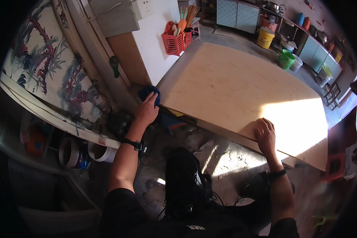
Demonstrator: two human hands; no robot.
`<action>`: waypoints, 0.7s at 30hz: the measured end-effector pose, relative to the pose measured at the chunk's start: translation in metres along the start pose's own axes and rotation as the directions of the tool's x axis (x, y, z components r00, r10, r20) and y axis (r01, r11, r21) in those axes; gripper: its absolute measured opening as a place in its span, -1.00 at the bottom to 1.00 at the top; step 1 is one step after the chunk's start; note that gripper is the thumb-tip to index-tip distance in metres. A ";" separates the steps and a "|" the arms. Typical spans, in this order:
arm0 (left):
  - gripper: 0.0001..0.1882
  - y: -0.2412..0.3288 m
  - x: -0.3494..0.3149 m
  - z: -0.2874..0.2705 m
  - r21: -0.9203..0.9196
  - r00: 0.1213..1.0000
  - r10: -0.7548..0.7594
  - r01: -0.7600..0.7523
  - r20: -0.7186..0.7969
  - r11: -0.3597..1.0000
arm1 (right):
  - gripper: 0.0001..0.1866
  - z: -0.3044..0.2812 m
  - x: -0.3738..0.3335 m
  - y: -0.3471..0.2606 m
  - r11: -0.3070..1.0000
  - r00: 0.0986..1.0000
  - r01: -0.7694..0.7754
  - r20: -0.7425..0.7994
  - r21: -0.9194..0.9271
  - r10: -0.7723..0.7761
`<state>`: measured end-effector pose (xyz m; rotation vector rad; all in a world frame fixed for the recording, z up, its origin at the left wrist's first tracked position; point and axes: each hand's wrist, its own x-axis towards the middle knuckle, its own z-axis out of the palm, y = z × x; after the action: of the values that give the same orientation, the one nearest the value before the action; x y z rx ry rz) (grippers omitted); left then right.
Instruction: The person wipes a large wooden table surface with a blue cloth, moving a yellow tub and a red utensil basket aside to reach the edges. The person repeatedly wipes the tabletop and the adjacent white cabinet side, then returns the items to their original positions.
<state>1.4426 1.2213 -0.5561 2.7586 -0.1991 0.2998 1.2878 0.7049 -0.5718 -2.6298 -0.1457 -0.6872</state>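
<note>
Cloth: a small dark blue cloth pad [148, 93] is lying at the near left corner of the board, bunched under the left fingertips.
Board: a large pale plywood sheet [242, 91] is lying flat, stretching away from both hands; no wipe marks or wet streaks are showing, so how much is already wiped cannot be told, and most of it is lying beyond the cloth.
Left hand [146, 113]: fingers are curling down and pressing on the cloth.
Right hand [265, 135]: is resting open and flat on the near edge, holding nothing, apparently steadying the sheet.
Beyond the cloth: a red plastic basket [173, 41] of utensils is hanging on a white panel.
Far from the right hand: a green bucket [286, 59] and a yellow bucket [265, 37] are standing on the floor.
</note>
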 end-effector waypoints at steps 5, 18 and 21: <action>-0.48 -0.064 0.048 -0.006 -0.173 0.996 0.081 -0.075 0.029 0.982 | -0.54 0.003 -0.002 0.004 0.999 0.999 0.048 -0.003 -0.013 -0.048; -0.58 -0.047 0.055 -0.004 -0.012 0.985 -0.146 0.146 -0.087 0.989 | -0.59 0.006 0.001 -0.007 0.996 0.998 0.022 -0.064 -0.092 -0.028; -0.57 -0.004 0.040 0.010 -0.067 1.000 -0.024 0.023 -0.011 0.997 | -0.58 0.007 0.001 -0.007 0.996 0.999 0.009 -0.047 -0.084 -0.013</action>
<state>1.4839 1.2176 -0.5575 2.6903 -0.1700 0.2975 1.2900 0.7142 -0.5742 -2.6917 -0.1201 -0.7743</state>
